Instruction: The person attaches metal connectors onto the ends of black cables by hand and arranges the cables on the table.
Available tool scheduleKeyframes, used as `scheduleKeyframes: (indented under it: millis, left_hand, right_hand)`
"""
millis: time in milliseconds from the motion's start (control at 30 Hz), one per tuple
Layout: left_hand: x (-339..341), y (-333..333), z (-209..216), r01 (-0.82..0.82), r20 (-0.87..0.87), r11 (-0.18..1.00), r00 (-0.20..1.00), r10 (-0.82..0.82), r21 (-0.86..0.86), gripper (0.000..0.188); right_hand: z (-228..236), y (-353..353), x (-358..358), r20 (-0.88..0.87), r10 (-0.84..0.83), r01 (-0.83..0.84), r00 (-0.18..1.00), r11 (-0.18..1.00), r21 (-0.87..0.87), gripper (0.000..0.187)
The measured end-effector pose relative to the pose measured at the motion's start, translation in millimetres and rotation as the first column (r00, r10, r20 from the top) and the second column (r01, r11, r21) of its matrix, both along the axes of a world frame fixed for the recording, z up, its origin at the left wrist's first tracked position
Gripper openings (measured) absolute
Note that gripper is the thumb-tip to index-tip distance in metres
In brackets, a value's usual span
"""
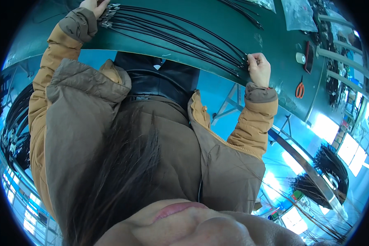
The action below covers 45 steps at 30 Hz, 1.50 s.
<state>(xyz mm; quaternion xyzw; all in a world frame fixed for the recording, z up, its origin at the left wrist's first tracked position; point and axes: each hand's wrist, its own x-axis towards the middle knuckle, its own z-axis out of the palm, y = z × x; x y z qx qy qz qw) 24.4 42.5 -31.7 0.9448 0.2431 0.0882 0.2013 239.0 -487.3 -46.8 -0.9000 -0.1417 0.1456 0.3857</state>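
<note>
A dark green table (pixel 276 43) is being lit by bluish light, and on it a loose bundle of thin black flexible cables (pixel 211 48) with silvery metal end fittings is being spread between two bare hands. The silvery ends are being approached closely by the left hand (pixel 95 5); its fingers are being partly cut off by the view's upper edge, so whether anything is being gripped cannot be told. At the opposite ends, the right hand (pixel 259 69) is being held with its fingers narrowed beside the cable tips; whether one is being pinched cannot be told. Farther right, orange-handled scissors (pixel 300 90) are being supported by the table, near a small white roll (pixel 300 58).
</note>
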Motion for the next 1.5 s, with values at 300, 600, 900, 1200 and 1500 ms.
scheduleKeyframes:
  millis: [300,600,900,1200,1500]
  left_hand:
    - [19,2,-27,0.590,0.013,0.799,0.803,-0.595,0.114,0.013]
    - [91,0,-43,0.656,0.081,0.727,0.729,-0.680,0.202,0.013]
    - [141,-74,-30,0.529,-0.267,0.847,0.811,-0.521,-0.044,0.013]
    - [188,-209,-29,0.724,0.138,0.653,0.640,-0.756,0.223,0.032]
    - [223,-249,-77,0.756,0.280,0.646,0.600,-0.749,0.109,0.016]
  right_hand:
    - [16,5,9,-0.059,0.194,-0.199,0.979,0.975,-0.096,0.022]
    - [22,-2,33,-0.507,-0.052,0.282,0.860,0.877,0.389,0.030]
    - [34,34,29,-0.748,0.052,0.490,0.661,0.726,0.483,0.030]
    - [11,44,27,-0.657,-0.002,0.487,0.754,0.672,0.557,0.024]
    - [5,26,22,-0.669,0.129,0.525,0.732,0.518,0.675,0.018]
